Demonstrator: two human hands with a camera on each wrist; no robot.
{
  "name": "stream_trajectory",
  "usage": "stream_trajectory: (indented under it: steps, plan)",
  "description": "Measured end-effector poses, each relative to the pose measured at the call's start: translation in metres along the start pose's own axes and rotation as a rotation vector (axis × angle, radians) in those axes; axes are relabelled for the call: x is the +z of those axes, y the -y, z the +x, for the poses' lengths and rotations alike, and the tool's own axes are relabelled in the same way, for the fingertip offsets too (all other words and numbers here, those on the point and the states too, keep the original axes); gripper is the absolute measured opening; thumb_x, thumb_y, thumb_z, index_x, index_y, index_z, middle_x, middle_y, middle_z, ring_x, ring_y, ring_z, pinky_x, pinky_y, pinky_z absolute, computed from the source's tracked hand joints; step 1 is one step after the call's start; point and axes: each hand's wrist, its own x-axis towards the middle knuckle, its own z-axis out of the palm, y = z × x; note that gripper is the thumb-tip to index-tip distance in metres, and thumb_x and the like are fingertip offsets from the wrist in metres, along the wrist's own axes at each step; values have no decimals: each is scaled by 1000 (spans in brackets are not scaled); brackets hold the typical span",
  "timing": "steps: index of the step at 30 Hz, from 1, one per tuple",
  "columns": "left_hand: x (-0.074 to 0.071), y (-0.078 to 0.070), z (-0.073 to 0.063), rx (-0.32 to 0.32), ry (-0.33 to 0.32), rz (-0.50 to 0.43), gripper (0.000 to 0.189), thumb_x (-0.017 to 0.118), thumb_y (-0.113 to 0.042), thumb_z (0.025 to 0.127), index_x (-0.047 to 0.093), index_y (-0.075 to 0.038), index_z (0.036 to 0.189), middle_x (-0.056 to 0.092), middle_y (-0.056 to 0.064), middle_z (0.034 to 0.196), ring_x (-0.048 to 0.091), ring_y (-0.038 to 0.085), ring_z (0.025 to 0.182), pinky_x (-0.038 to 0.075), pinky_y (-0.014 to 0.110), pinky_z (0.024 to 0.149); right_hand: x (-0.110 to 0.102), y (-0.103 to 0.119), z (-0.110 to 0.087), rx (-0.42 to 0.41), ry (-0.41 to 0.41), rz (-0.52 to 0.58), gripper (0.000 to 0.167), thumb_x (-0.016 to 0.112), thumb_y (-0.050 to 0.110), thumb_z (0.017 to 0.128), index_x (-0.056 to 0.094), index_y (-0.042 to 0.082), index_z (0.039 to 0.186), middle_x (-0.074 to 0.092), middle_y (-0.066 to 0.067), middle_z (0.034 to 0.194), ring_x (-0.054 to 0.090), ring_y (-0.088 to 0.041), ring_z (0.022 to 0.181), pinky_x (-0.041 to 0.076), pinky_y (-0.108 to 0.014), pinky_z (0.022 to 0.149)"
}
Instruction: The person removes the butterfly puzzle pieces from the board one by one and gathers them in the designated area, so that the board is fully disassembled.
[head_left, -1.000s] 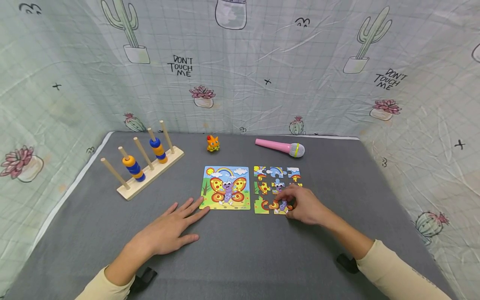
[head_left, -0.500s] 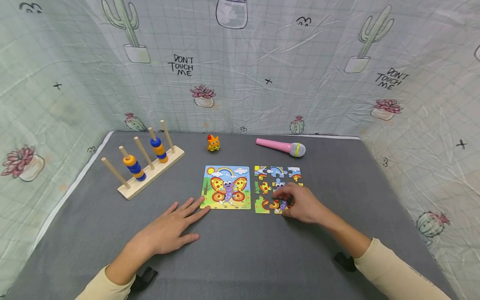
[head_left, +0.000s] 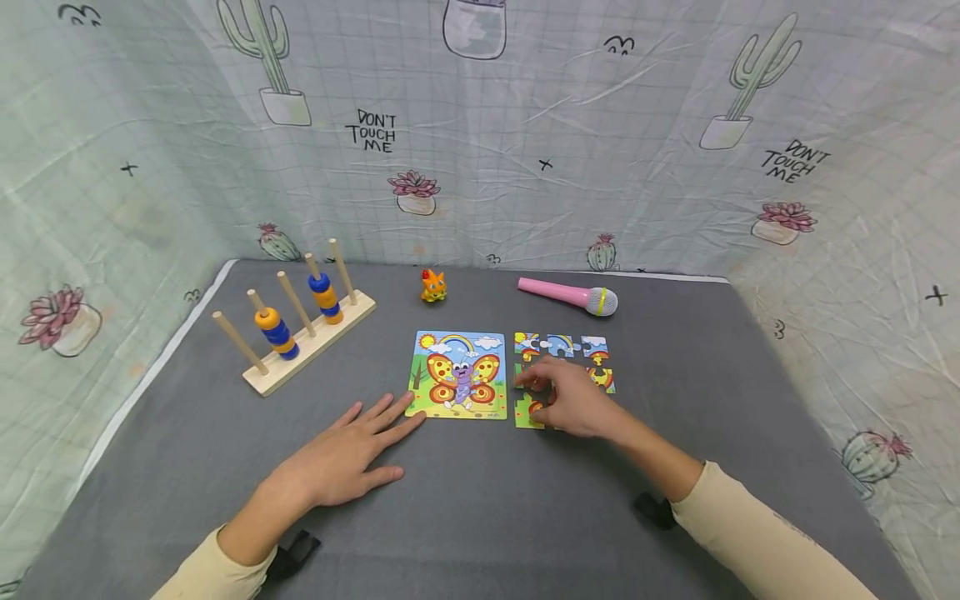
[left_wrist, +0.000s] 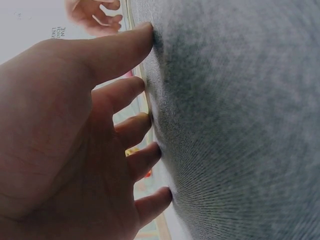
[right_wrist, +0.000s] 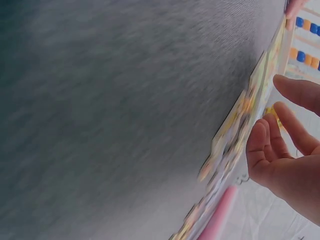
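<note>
A square butterfly picture board (head_left: 491,408) lies on the grey table. My left hand (head_left: 337,462) rests spread on the cloth at its lower left, two fingertips at the board's corner; the left wrist view shows the thumb (left_wrist: 120,52) and fingertips down on the cloth. To the right of the board, several loose jigsaw pieces (head_left: 528,414) are laid out in rows with gaps. Over the left and middle pieces hovers my right hand (head_left: 581,402), covering some of them. In the right wrist view its thumb and bent fingers (right_wrist: 295,127) stand apart with nothing between them.
A wooden peg rack (head_left: 322,337) with blue and orange rings stands at the left. Farther back are a small orange toy figure (head_left: 433,287) and a pink toy microphone (head_left: 558,291). A printed curtain (head_left: 480,150) encloses the table's back and sides.
My right hand has moved left from the bottom middle piece, uncovering the right-hand piece in the middle row. My left hand stays put. The head view has shifted slightly.
</note>
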Motion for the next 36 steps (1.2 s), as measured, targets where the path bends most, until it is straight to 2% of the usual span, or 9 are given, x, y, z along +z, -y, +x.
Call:
stream_trajectory:
  steps: [4, 7, 13, 16, 22, 36]
  plan:
    - [0, 0, 1, 6, -2, 1, 73, 62, -47, 103, 32, -27, 166, 20, 5, 175, 19, 38, 161, 19, 70, 123, 6, 8, 10, 6, 19, -1, 45, 84, 0, 79, 75, 10, 122, 67, -7, 109, 63, -24, 95, 54, -28, 73]
    - [0, 0, 1, 9, -4, 6, 72, 62, -47, 103, 32, -27, 165, 20, 5, 175, 19, 38, 161, 20, 71, 123, 9, 14, 19, 3, 25, -5, 47, 86, 3, 78, 75, 11, 123, 69, -7, 113, 64, -23, 99, 54, -30, 77]
    - [-1, -1, 1, 4, -2, 11, 72, 62, -47, 103, 32, -27, 166, 19, 5, 175, 19, 38, 161, 20, 71, 122, 16, 24, 35, -30, 49, -55, 48, 89, 5, 76, 75, 10, 121, 72, -6, 112, 65, -24, 99, 51, -34, 84]
    - [-1, -2, 1, 5, -5, 10, 72, 63, -46, 103, 32, -28, 165, 19, 6, 175, 20, 38, 161, 20, 71, 122, 20, 28, 41, -14, 66, -66, 51, 90, 5, 75, 74, 9, 123, 71, -7, 113, 65, -25, 100, 51, -35, 86]
    - [-1, -3, 1, 16, -12, 11, 72, 63, -46, 103, 32, -27, 165, 20, 7, 175, 20, 38, 160, 21, 71, 122, 26, 33, 46, 36, 79, -101, 54, 90, 5, 74, 74, 9, 125, 69, -7, 116, 62, -22, 102, 51, -36, 89]
    - [-2, -3, 1, -7, 3, 3, 72, 62, -46, 103, 32, -28, 165, 20, 6, 175, 20, 38, 161, 19, 71, 123, 27, 37, 47, 40, 99, -97, 49, 88, 2, 75, 76, 11, 123, 64, -9, 119, 59, -23, 103, 50, -40, 93]
